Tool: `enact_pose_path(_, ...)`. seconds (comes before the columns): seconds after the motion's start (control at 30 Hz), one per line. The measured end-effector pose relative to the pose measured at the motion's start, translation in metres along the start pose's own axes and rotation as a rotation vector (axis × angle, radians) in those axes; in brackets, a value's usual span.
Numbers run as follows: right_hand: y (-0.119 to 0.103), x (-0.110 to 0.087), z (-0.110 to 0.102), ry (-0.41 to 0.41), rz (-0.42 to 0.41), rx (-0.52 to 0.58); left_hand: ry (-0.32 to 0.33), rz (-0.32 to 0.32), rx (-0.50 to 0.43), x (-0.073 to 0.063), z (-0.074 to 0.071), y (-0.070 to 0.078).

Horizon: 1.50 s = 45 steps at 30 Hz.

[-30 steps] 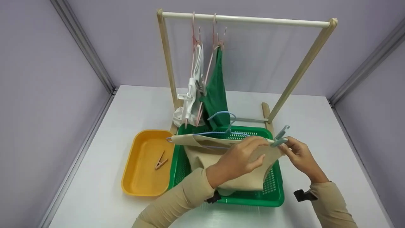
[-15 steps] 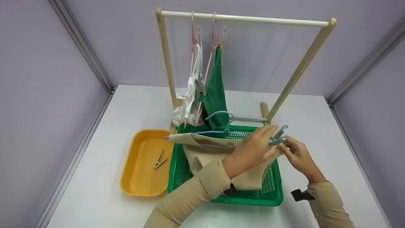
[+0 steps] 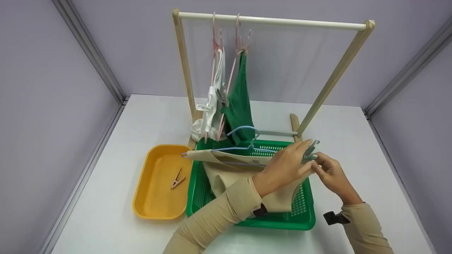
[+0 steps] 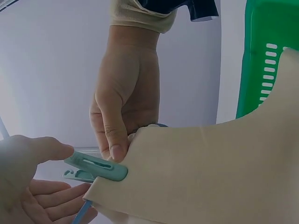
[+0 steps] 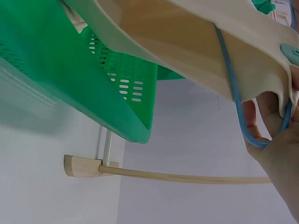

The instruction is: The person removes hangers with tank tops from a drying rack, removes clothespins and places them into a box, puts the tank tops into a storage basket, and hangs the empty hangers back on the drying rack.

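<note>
A beige garment (image 3: 226, 171) is stretched along a blue hanger (image 3: 235, 148) above the green basket (image 3: 309, 211). My left hand (image 3: 284, 169) reaches across the garment to its right end. There it holds a teal clothespin (image 4: 100, 167), with the thumb on one handle in the left wrist view. The clothespin's tip lies on the cloth corner. My right hand (image 3: 332, 174) pinches that same corner from the right. In the right wrist view, its fingers hold the cloth and the rounded end of the blue hanger (image 5: 236, 98). The left hand's other fingers are partly hidden behind the clothespin.
A yellow tray (image 3: 141, 197) with a pinkish clothespin (image 3: 177, 180) stands left of the basket. Behind is a wooden rack with a white rail (image 3: 282, 21). Pink hangers carry a white garment (image 3: 212, 109) and a green garment (image 3: 241, 95), with clothespins on them.
My left hand has moved right along the garment from apart to holding the teal clothespin at its right end. My right hand has stayed at that corner.
</note>
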State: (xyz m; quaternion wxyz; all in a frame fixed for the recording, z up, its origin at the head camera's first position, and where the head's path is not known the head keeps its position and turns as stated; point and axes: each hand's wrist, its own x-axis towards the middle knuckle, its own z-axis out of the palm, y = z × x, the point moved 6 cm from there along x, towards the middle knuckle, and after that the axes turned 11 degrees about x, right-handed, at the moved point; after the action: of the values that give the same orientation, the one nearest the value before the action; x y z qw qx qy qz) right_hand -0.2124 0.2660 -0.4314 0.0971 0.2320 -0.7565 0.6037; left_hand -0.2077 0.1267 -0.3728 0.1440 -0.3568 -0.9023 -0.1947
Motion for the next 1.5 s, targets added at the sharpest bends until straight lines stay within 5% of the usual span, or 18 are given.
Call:
enact_pose_path(0.37,0.001,0.0,0.001,-0.008,0.003,-0.068,0.023,0.013,-0.049,0.001,0.002,0.004)
enact_pose_path(0.73,0.001,0.001,0.003,-0.028,-0.068,0.125,0.001,0.02,-0.105,0.0,0.0,0.003)
enact_pose_path(1.1,0.001,0.002,0.003,-0.048,-0.071,0.174,0.094,0.046,-0.184,-0.002,-0.006,0.002)
enact_pose_path(1.5,0.005,0.0,0.001,-0.023,-0.039,0.088,0.213,0.141,-0.221,-0.014,-0.022,0.003)
